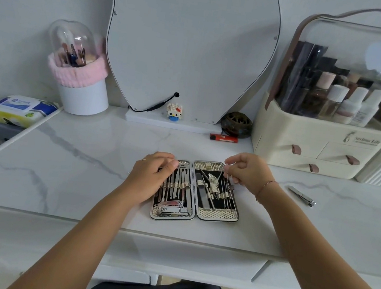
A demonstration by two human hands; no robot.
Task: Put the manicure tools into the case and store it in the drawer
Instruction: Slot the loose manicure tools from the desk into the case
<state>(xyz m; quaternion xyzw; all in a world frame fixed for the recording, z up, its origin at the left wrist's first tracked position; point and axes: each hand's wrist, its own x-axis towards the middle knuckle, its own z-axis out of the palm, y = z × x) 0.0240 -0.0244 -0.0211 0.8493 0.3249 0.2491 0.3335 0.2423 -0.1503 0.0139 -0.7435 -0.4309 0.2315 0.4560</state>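
An open manicure case (217, 216) lies flat on the white marble table, both halves filled with several metal tools under elastic loops. My left hand (150, 176) rests on the case's left half, fingers curled over the upper left corner. Above the case's right edge, my right hand (245, 171) pinches a thin metal tool (227, 182) whose lower end points down among the loops. A loose nail clipper (302, 196) lies on the table to the right of the case. A drawer front (184, 257) sits below the table edge.
A cream cosmetics organiser (316, 141) with small drawers stands at the back right. A mirror (187, 47), a small figurine (174, 112), a dark round burner (236, 124) and a red lighter (223, 138) line the back. A brush holder (82, 96) and wipes (20, 110) stand left.
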